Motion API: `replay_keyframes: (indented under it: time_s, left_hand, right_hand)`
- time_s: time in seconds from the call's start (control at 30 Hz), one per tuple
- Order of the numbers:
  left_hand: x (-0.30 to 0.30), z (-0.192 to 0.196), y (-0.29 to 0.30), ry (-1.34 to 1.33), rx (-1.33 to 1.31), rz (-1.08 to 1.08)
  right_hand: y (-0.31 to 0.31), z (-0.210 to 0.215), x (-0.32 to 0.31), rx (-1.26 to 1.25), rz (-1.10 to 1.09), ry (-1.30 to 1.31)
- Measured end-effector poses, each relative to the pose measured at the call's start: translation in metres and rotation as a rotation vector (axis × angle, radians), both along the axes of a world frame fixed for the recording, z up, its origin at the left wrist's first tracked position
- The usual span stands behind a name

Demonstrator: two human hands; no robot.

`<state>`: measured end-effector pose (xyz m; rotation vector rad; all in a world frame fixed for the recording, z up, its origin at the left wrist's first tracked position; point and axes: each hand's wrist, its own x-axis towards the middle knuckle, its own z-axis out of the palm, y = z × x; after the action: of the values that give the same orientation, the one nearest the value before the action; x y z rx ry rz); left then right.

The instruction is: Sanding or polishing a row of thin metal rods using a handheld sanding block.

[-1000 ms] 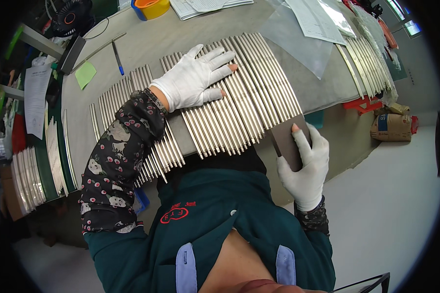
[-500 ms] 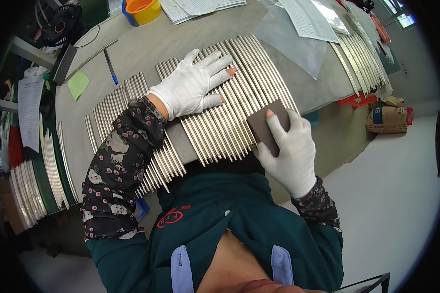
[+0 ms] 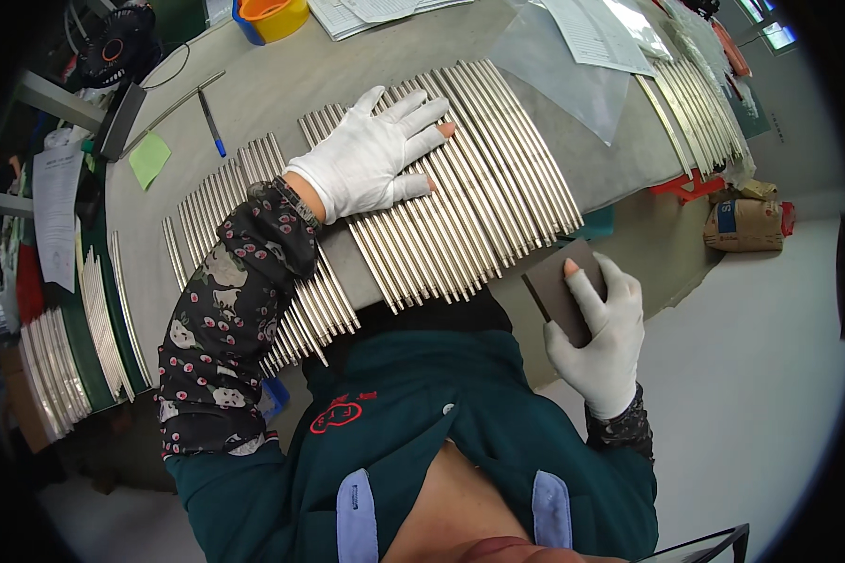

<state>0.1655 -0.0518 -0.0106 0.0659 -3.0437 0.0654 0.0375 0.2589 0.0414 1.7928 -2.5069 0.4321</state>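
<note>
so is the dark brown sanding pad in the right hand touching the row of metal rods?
No: the right hand holds the dark brown pad off the table edge, apart from the silver metal rods.

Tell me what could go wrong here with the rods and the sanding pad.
1. The rods overhang the near edge of the table; only the left hand presses some of them, so the others could roll or slide off.
2. The right hand holds the sanding pad off the table, past the rod ends; bringing it back in could knock those ends.
3. Both gloves leave a fingertip bare, which the pad or rod ends might scrape.
</note>
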Motion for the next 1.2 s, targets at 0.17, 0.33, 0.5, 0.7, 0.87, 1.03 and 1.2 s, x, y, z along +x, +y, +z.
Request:
replay_keyframes:
  time_s: [0.17, 0.33, 0.5, 0.7, 0.87, 1.03, 1.2]
  left_hand:
    - [0.000, -0.003, -0.002, 0.042, 0.019, -0.021]
    - [-0.002, 0.000, 0.003, 0.009, 0.025, -0.014]
    - [0.000, 0.000, 0.005, 0.026, 0.030, -0.016]
    - [0.000, 0.001, 0.004, 0.005, 0.044, -0.002]
    - [0.001, 0.001, 0.000, 0.038, 0.061, -0.005]
    - [-0.001, -0.001, 0.002, 0.024, 0.052, 0.008]
    - [0.000, 0.001, 0.003, 0.047, 0.058, -0.003]
  right_hand:
    - [-0.011, -0.006, 0.000, -0.142, -0.041, 0.040]
    - [-0.027, -0.011, 0.002, -0.119, -0.035, 0.049]
    - [-0.079, -0.012, 0.002, -0.115, -0.026, 0.109]
    - [-0.043, -0.007, -0.001, -0.010, 0.009, 0.099]
    - [-0.081, -0.009, 0.005, -0.110, -0.012, 0.152]
    - [-0.052, -0.008, -0.003, -0.032, 0.025, 0.124]
    - [-0.092, -0.008, 0.005, -0.113, -0.023, 0.162]
